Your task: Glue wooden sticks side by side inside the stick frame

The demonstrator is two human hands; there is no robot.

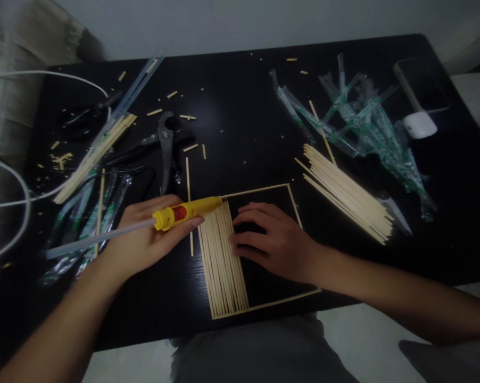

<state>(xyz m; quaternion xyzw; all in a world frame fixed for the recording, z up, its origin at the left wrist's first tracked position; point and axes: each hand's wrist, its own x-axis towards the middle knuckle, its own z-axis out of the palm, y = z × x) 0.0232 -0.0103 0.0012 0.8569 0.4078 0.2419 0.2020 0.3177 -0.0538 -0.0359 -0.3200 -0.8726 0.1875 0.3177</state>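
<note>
My left hand [144, 239] is closed around a yellow glue gun [186, 210], whose nozzle points right at the top edge of a square stick frame [291, 199]. A clear glue stick [92, 240] juts from the gun's back end. The left part of the frame is filled with a row of bamboo sticks [223, 260] laid side by side. My right hand [272, 239] lies flat with spread fingers inside the frame, its fingertips touching the right side of that row.
A pile of loose bamboo sticks [346, 194] lies right of the frame, with empty plastic wrappers [360, 122] and a white device [419, 125] beyond. Pliers [166, 143], more sticks [96, 154], offcuts and white cables [20, 202] lie on the black table [243, 117] at left.
</note>
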